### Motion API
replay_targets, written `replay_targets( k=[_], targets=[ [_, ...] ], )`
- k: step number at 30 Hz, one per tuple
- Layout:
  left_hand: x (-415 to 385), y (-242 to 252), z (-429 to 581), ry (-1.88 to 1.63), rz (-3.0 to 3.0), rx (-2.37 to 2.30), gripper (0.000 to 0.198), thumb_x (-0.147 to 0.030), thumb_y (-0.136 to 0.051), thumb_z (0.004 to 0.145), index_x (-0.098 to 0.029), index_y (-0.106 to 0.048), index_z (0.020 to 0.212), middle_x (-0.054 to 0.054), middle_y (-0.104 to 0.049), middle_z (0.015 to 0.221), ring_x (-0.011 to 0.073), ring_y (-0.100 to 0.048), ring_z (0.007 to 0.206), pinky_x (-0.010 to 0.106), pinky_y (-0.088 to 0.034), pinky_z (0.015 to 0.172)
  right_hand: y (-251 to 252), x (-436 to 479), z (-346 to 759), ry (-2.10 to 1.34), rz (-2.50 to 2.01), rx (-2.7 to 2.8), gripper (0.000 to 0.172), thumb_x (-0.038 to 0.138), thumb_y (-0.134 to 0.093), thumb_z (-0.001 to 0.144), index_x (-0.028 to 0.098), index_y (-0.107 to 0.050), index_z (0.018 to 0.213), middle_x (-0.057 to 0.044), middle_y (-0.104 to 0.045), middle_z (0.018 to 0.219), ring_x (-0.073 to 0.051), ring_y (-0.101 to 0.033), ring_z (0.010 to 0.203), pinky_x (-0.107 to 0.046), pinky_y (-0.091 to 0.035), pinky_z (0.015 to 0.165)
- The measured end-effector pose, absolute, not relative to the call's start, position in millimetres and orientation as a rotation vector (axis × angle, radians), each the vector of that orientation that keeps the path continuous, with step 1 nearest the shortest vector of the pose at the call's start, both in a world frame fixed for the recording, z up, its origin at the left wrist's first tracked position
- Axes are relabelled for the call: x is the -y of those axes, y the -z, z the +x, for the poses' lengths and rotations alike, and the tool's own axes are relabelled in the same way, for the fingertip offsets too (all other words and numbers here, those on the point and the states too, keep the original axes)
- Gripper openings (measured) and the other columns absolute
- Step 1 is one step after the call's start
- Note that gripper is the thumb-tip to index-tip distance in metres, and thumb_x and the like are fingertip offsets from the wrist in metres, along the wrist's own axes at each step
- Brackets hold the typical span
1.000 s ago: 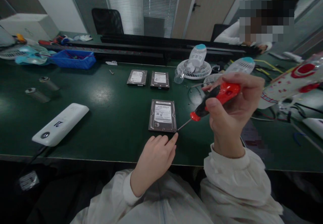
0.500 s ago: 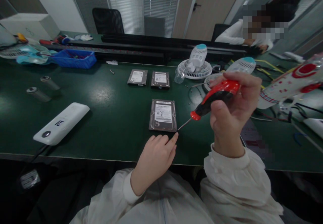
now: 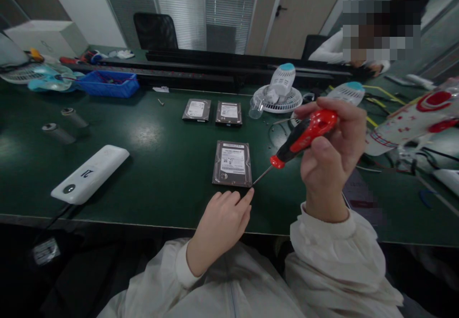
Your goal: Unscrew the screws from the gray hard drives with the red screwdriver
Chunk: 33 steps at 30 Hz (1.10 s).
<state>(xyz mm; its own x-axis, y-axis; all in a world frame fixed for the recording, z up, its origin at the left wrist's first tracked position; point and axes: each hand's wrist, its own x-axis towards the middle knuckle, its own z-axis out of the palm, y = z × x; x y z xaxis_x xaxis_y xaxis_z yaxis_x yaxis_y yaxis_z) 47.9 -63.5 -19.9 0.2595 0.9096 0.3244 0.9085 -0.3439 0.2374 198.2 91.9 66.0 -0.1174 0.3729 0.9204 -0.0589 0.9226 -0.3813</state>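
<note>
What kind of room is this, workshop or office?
Likely an electronics workbench in an office-like room: hard drives lie on a green table, the right hand holds a screwdriver, and blinds show behind.

The near hard drive point(image 3: 233, 164) looks metal under a paper label point(image 3: 233, 160); the screwdriver point(image 3: 301, 139) has a glossy plastic handle point(image 3: 304, 136) and metal shaft point(image 3: 262, 176). The counter point(image 3: 161, 174) is smooth and shiny, the sleeves point(image 3: 337, 260) matt, wrinkled cloth.
</note>
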Motion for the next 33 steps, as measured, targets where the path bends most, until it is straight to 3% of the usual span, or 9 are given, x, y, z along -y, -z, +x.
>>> replay_targets(
  k=[3,6,9,15,20,26,30,33],
  targets=[
    [63.3,20.0,47.7,-0.642,2.49,-1.797,0.04,-0.024,-0.043,0.105,-0.016,-0.053,0.143,0.003,-0.062,0.091,0.0202,-0.057,0.083,0.037,-0.041,0.072,-67.4,-89.2,196.5,-0.464,-0.205,1.669,0.045,0.04,-0.063,0.086,0.031,-0.063,0.13,-0.004,-0.062,0.109,-0.023,-0.068,0.1,-0.045,-0.059,0.086],
    [63.1,19.7,47.9,-0.635,2.497,-1.802,0.04,-0.024,-0.043,0.105,-0.016,-0.053,0.143,0.003,-0.062,0.091,0.0203,-0.057,0.084,0.036,-0.041,0.072,-67.9,-86.5,195.1,-0.376,-0.292,1.608,0.045,0.033,-0.075,0.078,0.033,-0.065,0.122,-0.001,-0.058,0.104,-0.017,-0.063,0.088,-0.041,-0.059,0.086],
    [63.1,18.9,48.0,-0.627,2.496,-1.803,0.04,-0.024,-0.042,0.105,-0.016,-0.053,0.143,0.004,-0.062,0.091,0.0204,-0.057,0.084,0.036,-0.042,0.072,-67.6,-86.7,194.2,-0.31,-0.295,1.609,0.049,0.039,-0.08,0.074,0.033,-0.063,0.119,0.0,-0.056,0.103,-0.015,-0.06,0.085,-0.041,-0.059,0.086],
    [62.4,17.8,47.5,-0.619,2.479,-1.801,0.041,-0.023,-0.042,0.105,-0.016,-0.052,0.144,0.003,-0.062,0.092,0.0205,-0.057,0.084,0.037,-0.042,0.072,-64.5,-92.0,194.8,-0.423,-0.235,1.659,0.047,0.05,-0.06,0.086,0.029,-0.061,0.128,-0.004,-0.064,0.107,-0.024,-0.066,0.098,-0.047,-0.058,0.083],
    [62.3,17.5,48.1,-0.623,2.487,-1.793,0.04,-0.023,-0.043,0.105,-0.016,-0.053,0.142,0.003,-0.062,0.091,0.0205,-0.057,0.084,0.037,-0.042,0.072,-64.8,-91.4,197.1,-0.216,-0.318,1.598,0.051,0.045,-0.078,0.073,0.034,-0.063,0.12,-0.002,-0.055,0.104,-0.021,-0.061,0.09,-0.044,-0.057,0.081],
    [63.0,17.7,48.6,-0.622,2.496,-1.798,0.04,-0.023,-0.043,0.105,-0.016,-0.053,0.143,0.003,-0.062,0.091,0.0205,-0.057,0.084,0.036,-0.041,0.073,-68.3,-85.9,192.7,-0.318,-0.308,1.679,0.04,0.044,-0.065,0.086,0.034,-0.058,0.124,-0.004,-0.063,0.104,-0.024,-0.065,0.097,-0.048,-0.056,0.088],
    [62.7,17.5,48.7,-0.62,2.493,-1.8,0.04,-0.023,-0.044,0.104,-0.016,-0.053,0.142,0.003,-0.062,0.091,0.0208,-0.057,0.084,0.037,-0.042,0.072,-70.4,-88.6,192.1,-0.23,-0.258,1.644,0.052,0.047,-0.079,0.075,0.034,-0.061,0.122,0.0,-0.055,0.091,-0.016,-0.059,0.075,-0.035,-0.054,0.068],
    [62.5,16.9,48.7,-0.618,2.494,-1.793,0.04,-0.023,-0.043,0.104,-0.016,-0.053,0.142,0.003,-0.062,0.089,0.0203,-0.057,0.083,0.037,-0.043,0.071,-70.3,-90.1,193.1,-0.135,-0.289,1.616,0.047,0.053,-0.077,0.075,0.035,-0.066,0.117,0.0,-0.051,0.091,-0.013,-0.052,0.066,-0.034,-0.047,0.059]
  ],
)
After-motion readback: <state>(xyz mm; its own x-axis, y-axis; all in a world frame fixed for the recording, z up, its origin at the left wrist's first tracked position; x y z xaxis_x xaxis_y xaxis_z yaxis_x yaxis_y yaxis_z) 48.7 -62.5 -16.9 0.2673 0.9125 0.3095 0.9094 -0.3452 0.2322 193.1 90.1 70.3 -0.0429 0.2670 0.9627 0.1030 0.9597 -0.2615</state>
